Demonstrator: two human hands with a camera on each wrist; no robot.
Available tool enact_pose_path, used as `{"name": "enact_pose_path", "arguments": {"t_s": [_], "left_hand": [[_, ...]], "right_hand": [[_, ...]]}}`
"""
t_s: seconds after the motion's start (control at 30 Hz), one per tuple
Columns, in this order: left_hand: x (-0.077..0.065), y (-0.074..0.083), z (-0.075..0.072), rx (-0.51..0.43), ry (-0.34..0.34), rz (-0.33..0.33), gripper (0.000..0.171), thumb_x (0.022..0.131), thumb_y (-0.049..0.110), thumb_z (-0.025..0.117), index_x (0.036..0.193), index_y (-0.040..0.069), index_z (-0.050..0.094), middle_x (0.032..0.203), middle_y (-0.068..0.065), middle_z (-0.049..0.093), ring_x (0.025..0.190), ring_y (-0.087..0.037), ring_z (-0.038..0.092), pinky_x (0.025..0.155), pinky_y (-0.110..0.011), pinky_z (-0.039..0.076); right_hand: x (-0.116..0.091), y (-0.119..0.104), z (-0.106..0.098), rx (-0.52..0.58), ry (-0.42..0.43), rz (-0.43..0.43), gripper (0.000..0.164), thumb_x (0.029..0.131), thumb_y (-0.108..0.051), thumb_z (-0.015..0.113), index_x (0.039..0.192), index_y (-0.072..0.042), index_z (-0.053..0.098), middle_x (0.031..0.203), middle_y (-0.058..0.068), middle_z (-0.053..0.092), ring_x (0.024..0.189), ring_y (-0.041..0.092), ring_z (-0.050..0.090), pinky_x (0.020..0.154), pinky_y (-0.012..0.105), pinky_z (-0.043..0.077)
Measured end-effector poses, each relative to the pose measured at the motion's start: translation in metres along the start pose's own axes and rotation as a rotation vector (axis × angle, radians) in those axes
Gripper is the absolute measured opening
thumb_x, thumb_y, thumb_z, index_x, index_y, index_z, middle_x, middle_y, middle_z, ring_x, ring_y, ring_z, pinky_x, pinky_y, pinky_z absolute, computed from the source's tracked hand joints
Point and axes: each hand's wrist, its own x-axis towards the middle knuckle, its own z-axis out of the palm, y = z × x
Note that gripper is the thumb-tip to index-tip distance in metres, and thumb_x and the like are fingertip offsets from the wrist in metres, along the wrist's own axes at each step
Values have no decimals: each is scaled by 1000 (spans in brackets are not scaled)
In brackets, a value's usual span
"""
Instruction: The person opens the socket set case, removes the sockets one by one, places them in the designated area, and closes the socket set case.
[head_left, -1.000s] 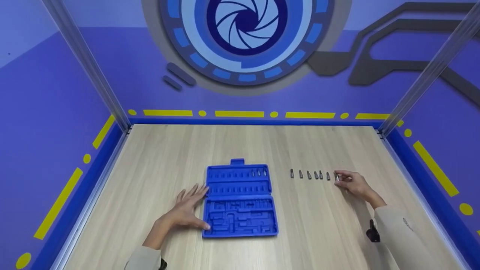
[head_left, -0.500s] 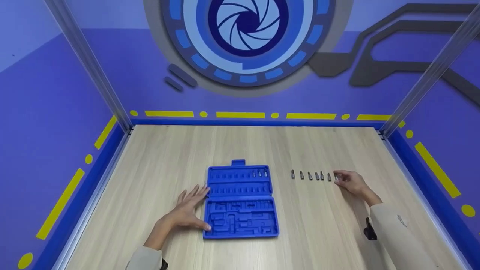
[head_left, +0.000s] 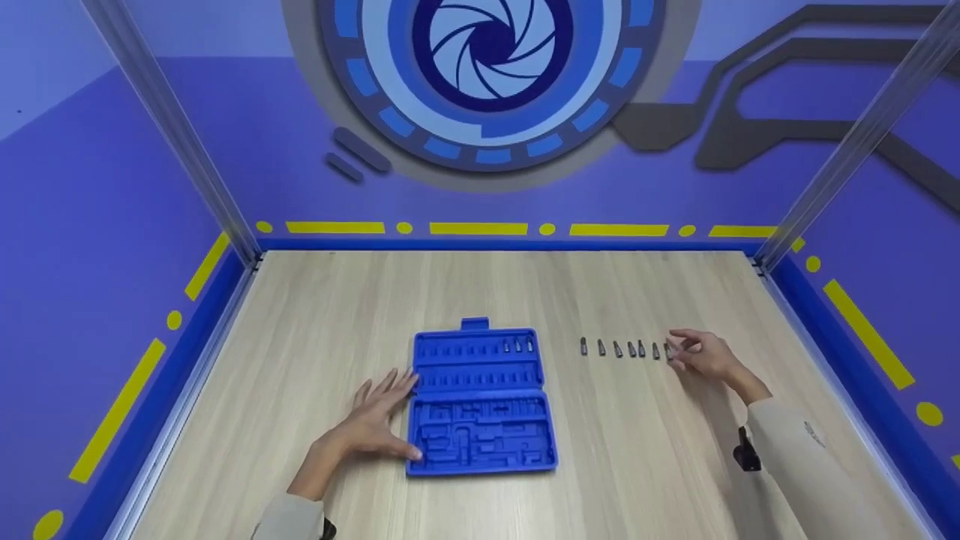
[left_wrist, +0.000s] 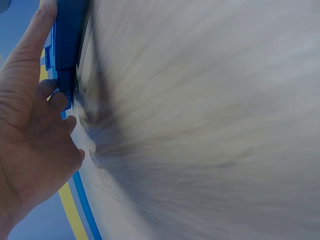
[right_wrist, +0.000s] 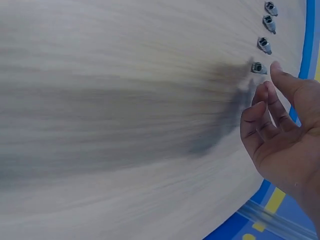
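An open blue plastic case (head_left: 480, 381) with moulded slots lies on the table. Three small metal bit sockets (head_left: 517, 345) sit in its upper right slots. My left hand (head_left: 371, 424) rests against the case's left side, fingers spread; the left wrist view shows the thumb on the case edge (left_wrist: 69, 37). To the right, several metal bit sockets form a row on the table. At the row's right end, my right hand (head_left: 709, 356) is beside the last bit socket (right_wrist: 258, 68). Thumb and fingertips stand apart from it in the right wrist view, with nothing held.
The wooden table (head_left: 337, 300) is bounded by blue panels (head_left: 480, 244) at the back and sides. Metal posts (head_left: 180, 142) rise at the back corners. Other bit sockets (head_left: 618, 349) in the row stand close together.
My right thumb and fingers have parted from the rightmost bit socket, which now sits slightly closer to its neighbour. The left hand and the case have stayed put.
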Motion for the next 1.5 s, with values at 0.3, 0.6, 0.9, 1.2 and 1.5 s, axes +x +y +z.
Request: {"name": "enact_pose_path", "arguments": {"t_s": [0.3, 0.6, 0.9, 1.2, 1.5], "left_hand": [[2, 2, 0, -38, 1, 24, 134, 62, 54, 94, 163, 7, 21, 169, -21, 19, 157, -50, 9, 119, -75, -3], [3, 1, 3, -20, -6, 20, 135, 61, 56, 94, 163, 9, 21, 170, -19, 20, 157, -48, 10, 120, -75, -1], [4, 2, 1, -11, -6, 0, 135, 61, 56, 94, 164, 9, 20, 170, -19, 20, 158, -47, 9, 121, -73, -2], [3, 1, 0, -15, -13, -1, 135, 61, 57, 94, 164, 8, 20, 170, -18, 19, 158, -47, 8, 121, -73, -2], [0, 2, -1, -15, -5, -20, 136, 59, 58, 94, 163, 8, 22, 170, -19, 20, 158, -47, 9, 121, -73, -1]], "right_hand": [[12, -24, -8, 109, -59, -50, 45, 100, -6, 62, 140, 11, 52, 110, 28, 66, 72, 9, 60, 55, 20, 46], [26, -64, 3, 141, -111, -124, 38, 102, -6, 60, 135, 12, 57, 113, 32, 65, 73, 8, 60, 59, 22, 50], [32, -119, 32, 234, -185, -235, 35, 102, 0, 55, 135, 14, 56, 111, 36, 62, 71, 4, 57, 57, 20, 47], [58, -129, 82, 239, -209, -230, 35, 102, -1, 57, 134, 13, 58, 111, 35, 64, 67, 10, 54, 53, 20, 42], [77, -172, 118, 254, -258, -264, 35, 101, -8, 62, 131, 9, 62, 103, 24, 68, 67, 14, 57, 51, 17, 42]]}}
